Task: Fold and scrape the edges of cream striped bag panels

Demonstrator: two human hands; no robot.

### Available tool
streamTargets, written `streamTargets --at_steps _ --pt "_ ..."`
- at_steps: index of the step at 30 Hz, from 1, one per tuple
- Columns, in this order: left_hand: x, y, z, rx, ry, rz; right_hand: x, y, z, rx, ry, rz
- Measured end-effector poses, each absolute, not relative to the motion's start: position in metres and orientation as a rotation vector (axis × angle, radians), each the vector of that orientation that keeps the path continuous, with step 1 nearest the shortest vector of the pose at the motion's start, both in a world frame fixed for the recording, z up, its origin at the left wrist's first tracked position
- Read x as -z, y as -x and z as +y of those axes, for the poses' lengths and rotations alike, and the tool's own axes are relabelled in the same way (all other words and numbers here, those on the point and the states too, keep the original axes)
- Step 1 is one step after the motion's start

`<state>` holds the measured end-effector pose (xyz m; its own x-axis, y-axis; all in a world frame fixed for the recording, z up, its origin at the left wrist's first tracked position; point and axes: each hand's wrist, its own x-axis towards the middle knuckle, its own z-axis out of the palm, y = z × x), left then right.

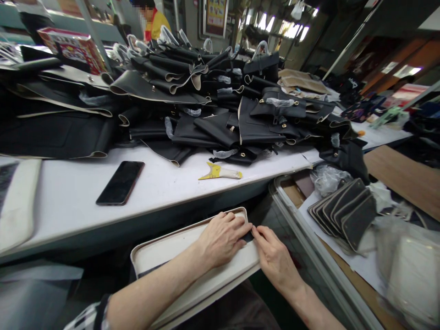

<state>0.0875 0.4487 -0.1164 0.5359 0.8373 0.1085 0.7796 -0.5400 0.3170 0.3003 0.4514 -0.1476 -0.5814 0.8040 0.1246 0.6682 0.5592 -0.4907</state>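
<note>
A long cream bag piece (pixel 180 245) with a raised, rounded rim lies across my lap, below the table's front edge. Over its right end, my left hand (pixel 223 236) rests with bent fingers close together, gripping near a small dark patch. My right hand (pixel 275 254) pinches the rim at the same end with thumb and forefinger. Their fingertips nearly meet there. Whatever is between the right fingertips is too small to make out. A dark strip shows along the piece's inner side beside my left forearm.
On the white table (pixel 165 183) are a black phone (pixel 120 183), a yellow-and-white tool (pixel 220 172) and a heap of black bags (pixel 213 128). To the right, a glass-topped case (pixel 309 247) bears stacked dark panels (pixel 343 213) and plastic-wrapped pieces (pixel 412 275). A person in yellow (pixel 160 23) is behind.
</note>
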Motion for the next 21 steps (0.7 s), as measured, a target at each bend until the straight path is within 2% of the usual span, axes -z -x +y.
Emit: streamTargets --at_steps 6,10,14,21 --pt "0.122 -0.089 0.45 -0.323 -2.612 1.349 0.137 -0.295 0.455 -0.691 1.252 -2.374" --pt "0.121 -0.089 0.45 -0.298 -2.629 1.359 0.144 -0.297 0.474 -1.02 1.39 -2.024" --pt "0.122 -0.09 0.45 -0.294 -2.623 1.38 0.15 -0.298 0.494 -1.487 1.554 -1.716" --pt "0.125 -0.09 0.449 -0.346 -2.584 1.368 0.134 -0.296 0.52 -1.923 1.579 -1.752"
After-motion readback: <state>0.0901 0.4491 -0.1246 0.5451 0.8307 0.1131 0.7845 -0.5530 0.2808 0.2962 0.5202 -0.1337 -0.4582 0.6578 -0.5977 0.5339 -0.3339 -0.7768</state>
